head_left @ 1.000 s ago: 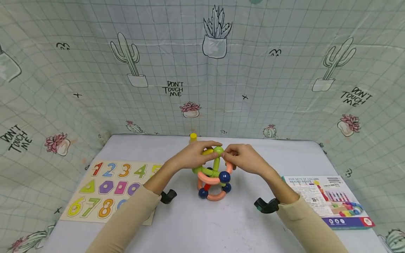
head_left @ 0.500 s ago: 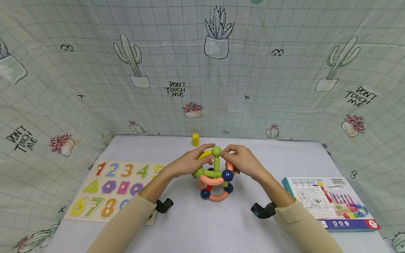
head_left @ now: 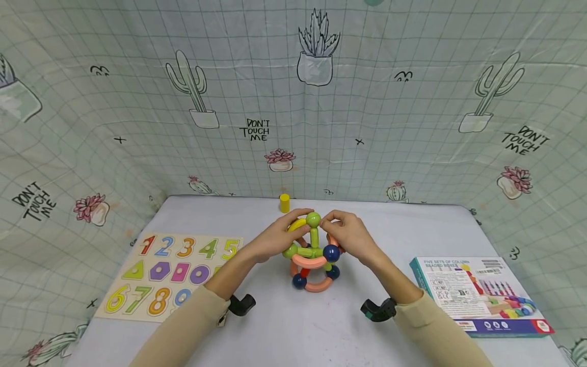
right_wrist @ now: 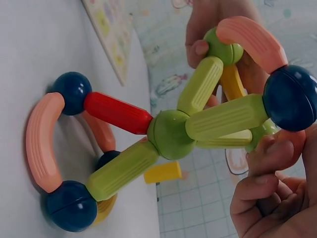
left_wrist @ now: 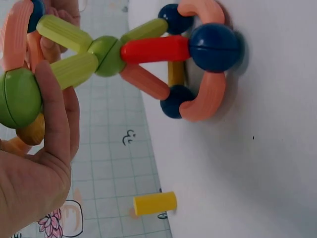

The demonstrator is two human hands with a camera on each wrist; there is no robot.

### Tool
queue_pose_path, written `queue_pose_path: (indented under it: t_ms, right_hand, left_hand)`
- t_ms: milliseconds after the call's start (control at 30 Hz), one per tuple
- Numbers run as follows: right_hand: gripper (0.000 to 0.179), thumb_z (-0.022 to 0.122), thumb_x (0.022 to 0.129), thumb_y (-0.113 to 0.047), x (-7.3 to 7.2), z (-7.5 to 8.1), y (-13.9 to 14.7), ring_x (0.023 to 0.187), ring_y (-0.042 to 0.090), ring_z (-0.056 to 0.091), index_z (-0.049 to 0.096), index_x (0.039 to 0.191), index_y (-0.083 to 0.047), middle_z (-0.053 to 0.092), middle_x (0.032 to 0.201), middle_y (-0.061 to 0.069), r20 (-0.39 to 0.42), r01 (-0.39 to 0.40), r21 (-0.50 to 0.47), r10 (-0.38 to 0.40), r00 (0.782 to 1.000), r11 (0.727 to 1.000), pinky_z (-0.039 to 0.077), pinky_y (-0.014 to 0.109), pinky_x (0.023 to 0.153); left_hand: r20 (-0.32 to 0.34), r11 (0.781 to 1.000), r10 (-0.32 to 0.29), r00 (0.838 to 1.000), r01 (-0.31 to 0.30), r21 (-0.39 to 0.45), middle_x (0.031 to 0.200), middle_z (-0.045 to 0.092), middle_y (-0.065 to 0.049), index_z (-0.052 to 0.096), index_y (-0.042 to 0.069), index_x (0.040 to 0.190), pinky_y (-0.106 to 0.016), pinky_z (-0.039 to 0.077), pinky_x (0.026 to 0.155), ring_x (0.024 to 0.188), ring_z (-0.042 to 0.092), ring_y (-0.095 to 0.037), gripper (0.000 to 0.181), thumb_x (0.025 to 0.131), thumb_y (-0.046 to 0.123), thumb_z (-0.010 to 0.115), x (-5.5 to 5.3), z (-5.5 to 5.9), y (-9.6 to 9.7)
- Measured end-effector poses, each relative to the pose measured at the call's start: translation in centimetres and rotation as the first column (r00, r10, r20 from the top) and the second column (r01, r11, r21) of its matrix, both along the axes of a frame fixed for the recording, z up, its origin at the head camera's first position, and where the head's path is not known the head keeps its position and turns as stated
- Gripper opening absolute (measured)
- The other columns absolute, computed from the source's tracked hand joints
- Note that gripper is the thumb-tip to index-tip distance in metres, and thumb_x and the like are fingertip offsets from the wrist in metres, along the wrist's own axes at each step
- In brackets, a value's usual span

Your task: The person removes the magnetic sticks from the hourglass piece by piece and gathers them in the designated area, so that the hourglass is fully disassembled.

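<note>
A ball-and-rod building toy stands on the table in front of me. Its base is a ring of pink curved rods and blue balls [left_wrist: 215, 47]. A red rod [left_wrist: 156, 48] and other rods rise to a green middle ball [right_wrist: 172, 135], where straight green rods branch out. My left hand [head_left: 277, 234] grips the yellow curved rod [head_left: 297, 224] at the upper left, beside the top green ball [head_left: 313, 219]. On the other side, my right hand [head_left: 353, 234] pinches a pink curved rod [head_left: 332, 240] above a blue ball; its fingers partly hide that rod.
A yellow cylinder [head_left: 284, 203] stands behind the toy near the table's back edge. To the left lies a number-and-shape puzzle board [head_left: 171, 255], partly under my left forearm. A printed toy box [head_left: 477, 295] lies at the right.
Both hands have eased slightly away from the top green ball, leaving more of it showing. The toy keeps its shape, and the head view has shifted a little.
</note>
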State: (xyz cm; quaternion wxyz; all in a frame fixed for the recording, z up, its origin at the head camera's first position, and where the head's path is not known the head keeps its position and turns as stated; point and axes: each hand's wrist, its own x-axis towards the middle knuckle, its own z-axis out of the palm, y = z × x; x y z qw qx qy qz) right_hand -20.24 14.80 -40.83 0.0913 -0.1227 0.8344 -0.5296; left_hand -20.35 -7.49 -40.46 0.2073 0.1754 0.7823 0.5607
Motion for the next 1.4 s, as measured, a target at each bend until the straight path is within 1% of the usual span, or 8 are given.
queue_pose_path:
  t_ms: [133,367,600,767,967,1100,1233,1400]
  right_hand:
    - [0.019,0.058,0.1,-0.026,0.1,-0.1,-0.1,0.042,0.013,0.044,0.067,0.106,-0.01,0.053,0.054,0.002,0.008,0.006,-0.021,-0.006,1.0,1.0,0.038,0.024,0.043]
    - [0.019,0.059,0.099,-0.025,0.0,-0.1,-0.1,0.042,0.013,0.04,0.068,0.106,-0.01,0.053,0.053,0.002,-0.013,0.003,-0.024,-0.003,1.0,1.0,0.035,0.024,0.043]
    - [0.016,0.06,0.099,-0.025,-0.1,-0.2,-0.1,0.042,0.013,0.039,0.068,0.103,-0.013,0.052,0.052,0.002,-0.028,0.01,-0.02,-0.011,1.0,1.0,0.033,0.024,0.042]
    - [0.018,0.059,0.1,-0.028,-0.2,-0.2,0.0,0.043,0.013,0.039,0.068,0.105,-0.012,0.052,0.053,0.002,-0.021,0.01,-0.017,-0.01,1.0,1.0,0.033,0.025,0.043]
    - [0.028,0.054,0.103,-0.033,-0.1,-0.2,0.2,0.046,0.014,0.041,0.064,0.112,-0.009,0.051,0.058,0.001,0.059,-0.024,-0.019,0.025,0.998,1.0,0.037,0.025,0.047]
    - [0.034,0.054,0.104,-0.035,-0.1,-0.1,0.3,0.048,0.013,0.041,0.06,0.118,-0.005,0.051,0.061,0.002,0.097,-0.054,-0.032,0.056,0.994,0.998,0.037,0.026,0.048]
    - [0.033,0.056,0.103,-0.035,-0.1,-0.1,0.1,0.048,0.014,0.04,0.061,0.116,-0.005,0.05,0.059,0.001,0.083,-0.052,-0.032,0.055,0.995,0.998,0.036,0.026,0.048]
    - [0.021,0.058,0.102,-0.03,0.1,-0.1,0.0,0.045,0.013,0.039,0.063,0.109,-0.011,0.051,0.054,0.001,0.025,-0.016,-0.032,0.017,1.0,0.999,0.034,0.025,0.045]
  left_hand:
    - [0.009,1.0,0.026,1.0,-0.026,0.013,0.141,0.053,-0.011,0.041,0.029,0.153,-0.028,0.053,0.066,0.09,0.07,-0.021,0.049,0.106,0.029,0.054,0.1,0.0,0.3]
    - [0.028,0.996,0.081,0.996,-0.083,0.04,0.139,0.056,-0.014,0.046,0.028,0.15,-0.026,0.052,0.059,0.083,0.073,-0.023,0.044,0.106,0.027,0.053,0.1,0.1,0.8]
    - [0.028,0.99,0.128,0.991,-0.13,0.054,0.138,0.057,-0.015,0.049,0.027,0.148,-0.026,0.052,0.057,0.077,0.072,-0.022,0.043,0.105,0.028,0.055,0.3,0.0,1.1]
    - [0.025,0.989,0.137,0.99,-0.138,0.05,0.138,0.058,-0.015,0.05,0.028,0.147,-0.027,0.052,0.056,0.076,0.072,-0.021,0.042,0.105,0.029,0.055,0.3,0.0,1.1]
    - [0.031,0.989,0.142,0.989,-0.143,0.048,0.14,0.057,-0.014,0.05,0.029,0.147,-0.027,0.053,0.058,0.076,0.072,-0.021,0.042,0.105,0.03,0.055,0.3,0.0,1.1]
    - [0.027,0.988,0.148,0.989,-0.149,0.049,0.136,0.059,-0.015,0.051,0.029,0.147,-0.027,0.052,0.057,0.076,0.072,-0.021,0.042,0.105,0.03,0.055,0.4,0.0,1.1]
    - [0.02,0.987,0.154,0.988,-0.155,0.049,0.134,0.06,-0.014,0.051,0.028,0.146,-0.027,0.052,0.057,0.075,0.072,-0.021,0.041,0.105,0.03,0.055,0.4,-0.1,1.1]
    - [0.024,0.985,0.161,0.987,-0.162,0.05,0.132,0.061,-0.015,0.052,0.029,0.145,-0.027,0.053,0.057,0.074,0.072,-0.021,0.04,0.105,0.031,0.056,0.4,-0.1,1.2]
